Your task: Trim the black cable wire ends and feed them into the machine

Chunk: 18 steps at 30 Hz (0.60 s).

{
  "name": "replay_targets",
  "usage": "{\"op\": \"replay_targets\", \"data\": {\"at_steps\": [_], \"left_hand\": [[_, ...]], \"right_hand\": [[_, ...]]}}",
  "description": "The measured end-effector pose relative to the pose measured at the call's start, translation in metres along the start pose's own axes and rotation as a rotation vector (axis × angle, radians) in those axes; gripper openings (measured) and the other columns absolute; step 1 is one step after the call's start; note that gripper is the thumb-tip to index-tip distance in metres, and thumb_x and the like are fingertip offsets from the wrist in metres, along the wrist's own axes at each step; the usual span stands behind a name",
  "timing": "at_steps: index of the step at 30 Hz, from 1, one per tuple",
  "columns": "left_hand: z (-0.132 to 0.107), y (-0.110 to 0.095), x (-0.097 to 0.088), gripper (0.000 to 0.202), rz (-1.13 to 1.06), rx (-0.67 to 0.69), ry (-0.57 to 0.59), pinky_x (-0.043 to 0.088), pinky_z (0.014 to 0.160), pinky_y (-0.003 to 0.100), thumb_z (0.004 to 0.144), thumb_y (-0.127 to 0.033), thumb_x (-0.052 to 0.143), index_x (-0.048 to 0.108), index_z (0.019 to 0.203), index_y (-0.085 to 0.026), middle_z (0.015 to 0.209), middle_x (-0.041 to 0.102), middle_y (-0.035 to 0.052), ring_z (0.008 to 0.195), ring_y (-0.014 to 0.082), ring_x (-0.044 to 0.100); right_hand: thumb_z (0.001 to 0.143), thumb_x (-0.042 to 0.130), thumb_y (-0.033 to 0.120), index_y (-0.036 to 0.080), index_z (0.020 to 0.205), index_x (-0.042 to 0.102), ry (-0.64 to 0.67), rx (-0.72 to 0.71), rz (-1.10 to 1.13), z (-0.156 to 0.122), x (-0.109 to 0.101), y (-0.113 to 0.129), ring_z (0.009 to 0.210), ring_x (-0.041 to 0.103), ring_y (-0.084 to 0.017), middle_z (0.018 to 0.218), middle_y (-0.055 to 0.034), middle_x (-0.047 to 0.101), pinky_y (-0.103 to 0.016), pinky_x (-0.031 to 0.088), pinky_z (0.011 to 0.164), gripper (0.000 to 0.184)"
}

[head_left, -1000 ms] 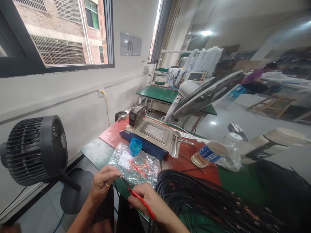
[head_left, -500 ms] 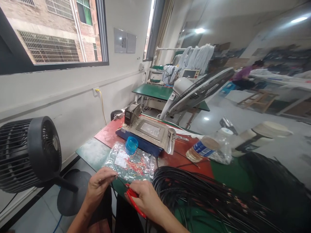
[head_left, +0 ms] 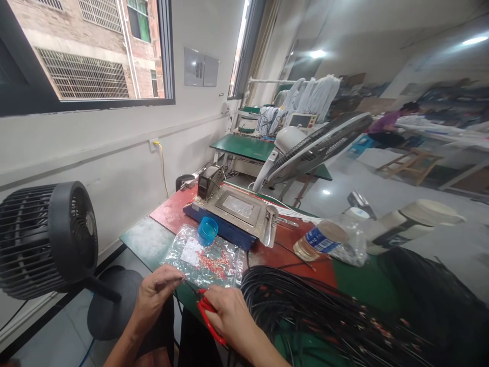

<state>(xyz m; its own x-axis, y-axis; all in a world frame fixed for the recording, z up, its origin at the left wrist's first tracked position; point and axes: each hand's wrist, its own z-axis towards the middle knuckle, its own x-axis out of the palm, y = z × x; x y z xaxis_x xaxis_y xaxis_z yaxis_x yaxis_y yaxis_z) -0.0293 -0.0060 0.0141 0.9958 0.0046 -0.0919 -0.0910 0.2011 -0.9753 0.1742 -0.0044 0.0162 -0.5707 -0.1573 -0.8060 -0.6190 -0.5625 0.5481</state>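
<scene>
My left hand (head_left: 158,290) is closed in a pinch near the table's front edge. A tiny end of something thin (head_left: 184,279) shows at its fingertips, too small to name. My right hand (head_left: 231,313) is wrapped round a red-handled tool (head_left: 211,326), whose dark slim tip points at the left fingertips. Whether it is scissors or pliers cannot be made out. Just beyond both hands lies a clear plastic bag (head_left: 178,260) with many small red and pale pieces (head_left: 214,262) on it. A blue round cup (head_left: 207,232) stands at its far side.
Coiled black cables (head_left: 290,290) lie right of my hands. Behind the bag sits a blue-based metal machine (head_left: 229,224). A labelled bottle (head_left: 321,239) stands to the right. A black fan (head_left: 64,239) is at far left, and a tilted fan (head_left: 317,150) stands behind. A person (head_left: 385,125) sits far off.
The view has shifted slightly, so the surroundings sit a little further right. The red handles look spread slightly wider. Both hands stay in nearly the same place.
</scene>
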Motion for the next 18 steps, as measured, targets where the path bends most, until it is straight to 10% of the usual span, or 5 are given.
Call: {"op": "replay_targets", "data": {"at_steps": [18], "left_hand": [[-0.004,0.000,0.018,0.021,-0.332,-0.282,-0.021,0.030,0.045,0.017,0.073,-0.036,0.071,0.070,0.072,-0.015,0.062,0.050,-0.0023,0.050,0.0062,0.035]], "right_hand": [[0.079,0.052,0.019,0.018,0.064,0.047,-0.122,-0.080,-0.161,0.000,0.007,-0.005,0.050,0.042,-0.010,0.060,0.0008,0.054,-0.025,0.018,0.050,0.015]]}}
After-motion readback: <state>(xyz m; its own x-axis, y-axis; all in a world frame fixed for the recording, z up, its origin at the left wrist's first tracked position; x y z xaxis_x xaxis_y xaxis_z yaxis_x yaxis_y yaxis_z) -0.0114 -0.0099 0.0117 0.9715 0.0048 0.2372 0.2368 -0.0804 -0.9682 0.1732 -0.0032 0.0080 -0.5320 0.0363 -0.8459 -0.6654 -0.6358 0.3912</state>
